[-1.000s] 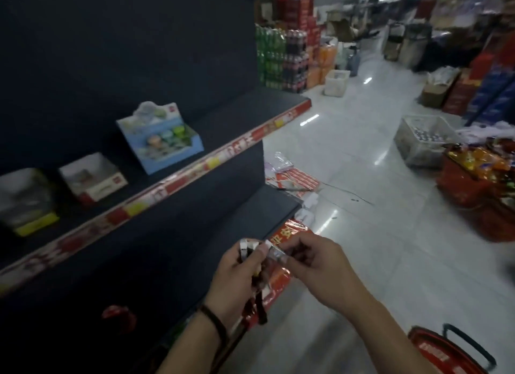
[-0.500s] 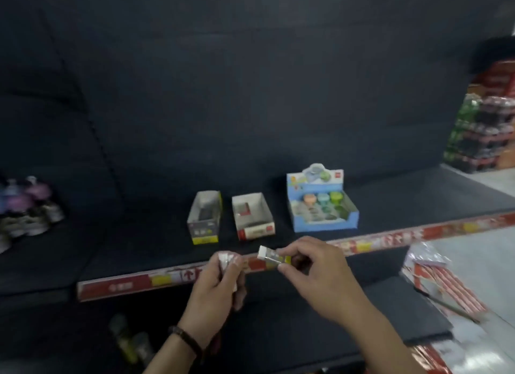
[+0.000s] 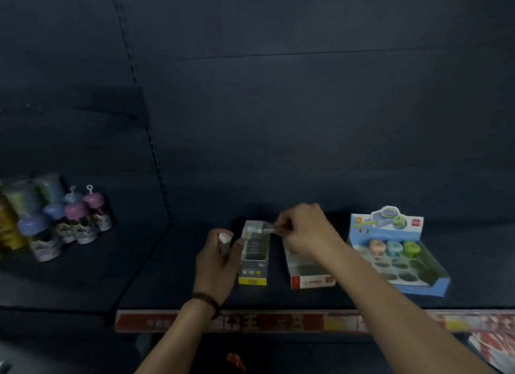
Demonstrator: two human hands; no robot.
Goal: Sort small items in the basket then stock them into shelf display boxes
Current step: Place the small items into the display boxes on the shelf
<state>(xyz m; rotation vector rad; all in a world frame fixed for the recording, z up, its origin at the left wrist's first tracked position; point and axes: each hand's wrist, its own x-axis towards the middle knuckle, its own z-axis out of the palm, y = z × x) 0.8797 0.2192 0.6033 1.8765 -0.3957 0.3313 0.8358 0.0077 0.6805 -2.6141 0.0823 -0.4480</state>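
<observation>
Right hand [image 3: 306, 231] grip pinches small item [image 3: 268, 230] over yellow-fronted box [image 3: 254, 255]; left hand [image 3: 218, 258] grip clasps white item [image 3: 223, 238].

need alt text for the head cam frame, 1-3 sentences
A person's right hand holds a small item over the back of a yellow-fronted display box on a dark shelf, while the left hand holds a small white item beside it. A red-fronted box and a blue box stand to the right, bottles far left.
</observation>
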